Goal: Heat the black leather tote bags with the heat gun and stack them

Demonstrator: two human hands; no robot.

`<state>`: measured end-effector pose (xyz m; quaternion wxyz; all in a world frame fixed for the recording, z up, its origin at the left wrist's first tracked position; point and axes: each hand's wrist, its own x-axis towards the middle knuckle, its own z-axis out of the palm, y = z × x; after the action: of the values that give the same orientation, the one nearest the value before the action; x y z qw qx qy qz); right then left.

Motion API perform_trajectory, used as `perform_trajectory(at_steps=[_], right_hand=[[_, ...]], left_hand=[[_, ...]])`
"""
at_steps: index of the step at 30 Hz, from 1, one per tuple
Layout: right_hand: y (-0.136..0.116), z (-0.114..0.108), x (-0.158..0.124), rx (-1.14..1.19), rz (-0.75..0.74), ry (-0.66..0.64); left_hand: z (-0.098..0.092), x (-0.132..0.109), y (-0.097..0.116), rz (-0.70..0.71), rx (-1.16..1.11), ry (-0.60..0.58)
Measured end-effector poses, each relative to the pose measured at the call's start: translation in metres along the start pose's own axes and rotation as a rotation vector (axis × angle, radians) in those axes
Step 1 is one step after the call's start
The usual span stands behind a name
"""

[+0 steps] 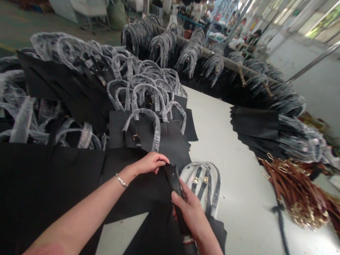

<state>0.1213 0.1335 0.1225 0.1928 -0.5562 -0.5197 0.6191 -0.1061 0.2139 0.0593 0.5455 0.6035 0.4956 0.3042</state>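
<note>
My right hand (191, 211) is closed around a narrow black strap (175, 180) that runs from under my wrist up toward the top left. My left hand (151, 163), with a bracelet on the wrist, pinches the strap's far end with curled fingers. Both hands hover over flat black bag panels (152, 244) on the white table (241, 206). Just right of the strap lies a bag handle wrapped in clear plastic (205, 179), with gold buckles. A black bag with a wrapped handle (150, 133) lies just beyond my left hand.
Heaps of black bags with plastic-wrapped handles (101, 74) fill the left and far side. More black panels (259, 128) sit at the right, with a pile of brown straps with gold hardware (300, 194) beside them. A loose black cord (283, 242) trails across the table. People sit far back.
</note>
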Motion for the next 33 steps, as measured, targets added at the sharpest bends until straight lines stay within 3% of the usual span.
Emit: perform_trajectory(at_steps=[11, 17, 21, 25, 27, 30, 31, 33], right_hand=[[-0.006, 0.013, 0.003, 0.142, 0.014, 0.043], [-0.007, 0.013, 0.003, 0.162, 0.014, 0.053], [-0.011, 0.007, 0.002, 0.218, -0.009, 0.145], [-0.007, 0.008, 0.000, 0.216, 0.037, 0.037], [-0.004, 0.010, 0.003, 0.219, 0.035, 0.078], [-0.001, 0.003, 0.006, 0.244, -0.002, 0.225], [0.000, -0.003, 0.004, 0.259, -0.011, 0.253], [0.006, -0.022, -0.007, 0.288, -0.008, 0.277]], left_hand=[[-0.013, 0.008, 0.003, -0.005, -0.011, -0.107], [-0.016, 0.011, 0.001, -0.010, 0.023, -0.252], [-0.015, 0.009, -0.004, -0.024, -0.014, -0.194], [-0.011, 0.007, -0.005, -0.030, -0.036, -0.190], [-0.009, 0.007, -0.007, -0.041, -0.029, -0.208], [-0.009, 0.010, -0.009, -0.055, -0.006, -0.129], [-0.011, 0.012, -0.008, -0.046, 0.013, -0.049], [-0.019, 0.019, -0.007, -0.012, 0.049, 0.237]])
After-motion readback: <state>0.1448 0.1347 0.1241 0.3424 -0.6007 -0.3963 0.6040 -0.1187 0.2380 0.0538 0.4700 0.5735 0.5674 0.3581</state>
